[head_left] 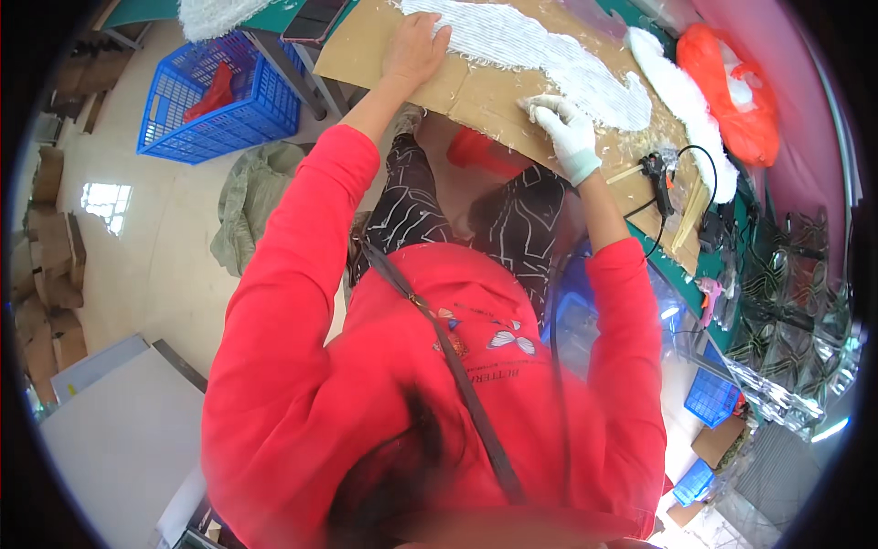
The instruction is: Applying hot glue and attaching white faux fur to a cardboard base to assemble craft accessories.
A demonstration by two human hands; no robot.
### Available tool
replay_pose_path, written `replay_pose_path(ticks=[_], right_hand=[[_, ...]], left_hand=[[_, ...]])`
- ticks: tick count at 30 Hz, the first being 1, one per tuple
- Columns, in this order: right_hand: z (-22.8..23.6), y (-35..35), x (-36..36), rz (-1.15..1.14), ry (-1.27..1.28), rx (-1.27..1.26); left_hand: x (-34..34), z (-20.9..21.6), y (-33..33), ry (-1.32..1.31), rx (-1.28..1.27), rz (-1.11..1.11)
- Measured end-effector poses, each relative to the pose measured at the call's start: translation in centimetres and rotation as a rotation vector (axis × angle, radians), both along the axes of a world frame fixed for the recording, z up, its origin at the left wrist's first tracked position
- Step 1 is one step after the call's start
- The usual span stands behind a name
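My bare left hand (419,50) lies on the brown cardboard (476,96), its fingers flat and a little apart beside the left end of a long white fluffy strip (540,55). The strip shows a ribbed backing with shaggy edges and runs rightward across the cardboard. My right hand (564,133), in a white knit glove, has curled fingers at the cardboard's near edge, just below the strip. Whatever those fingers may hold is hidden. Right of the glove sits a black glue gun (657,174) with an orange trigger and a cord. Beside it lie pale yellow glue sticks (690,218).
A second white fluffy piece (681,96) and a red plastic bag (732,91) lie to the right. A pink glue gun (710,297) hangs near the green table's (681,261) edge. A blue crate (219,101) stands on the floor at left, near a greenish sack (256,201).
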State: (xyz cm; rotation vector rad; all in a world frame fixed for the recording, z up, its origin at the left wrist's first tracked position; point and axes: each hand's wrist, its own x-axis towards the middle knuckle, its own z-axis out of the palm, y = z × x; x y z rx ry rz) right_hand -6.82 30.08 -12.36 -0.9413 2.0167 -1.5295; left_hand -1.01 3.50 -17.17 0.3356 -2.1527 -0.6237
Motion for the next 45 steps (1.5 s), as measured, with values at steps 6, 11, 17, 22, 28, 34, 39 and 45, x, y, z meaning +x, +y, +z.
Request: replay_pose_path(ticks=[6, 11, 17, 22, 28, 34, 39, 45], right_hand=[[0.09, 0.08, -0.21, -0.053, -0.126, -0.014], [-0.23, 0.12, -0.51, -0.032, -0.085, -0.035], [0.01, 0.02, -0.36, -0.003, -0.018, 0.003], [-0.33, 0.28, -0.42, -0.029, -0.120, -0.048], [-0.10, 0.48, -0.62, -0.065, -0.265, -0.107], [-0.20, 0.58, -0.64, -0.082, -0.261, -0.107], [0.02, 0.40, -0.22, -0.092, -0.209, -0.149], [-0.03, 0.64, -0.07, -0.090, -0.180, -0.123]], left_hand=[[0.04, 0.39, 0.15, -0.036, -0.012, 0.022], [-0.09, 0.59, 0.06, -0.047, -0.026, 0.025], [0.17, 0.69, -0.08, -0.054, -0.037, 0.024], [0.02, 0.68, -0.27, -0.049, -0.056, 0.001], [0.04, 0.61, 0.11, 0.032, 0.049, -0.048], [0.11, 0.87, -0.17, -0.040, 0.053, -0.100], [-0.01, -0.07, -0.45, 0.009, 0.068, -0.110], [0.18, 0.54, -0.04, 0.112, 0.079, -0.182]])
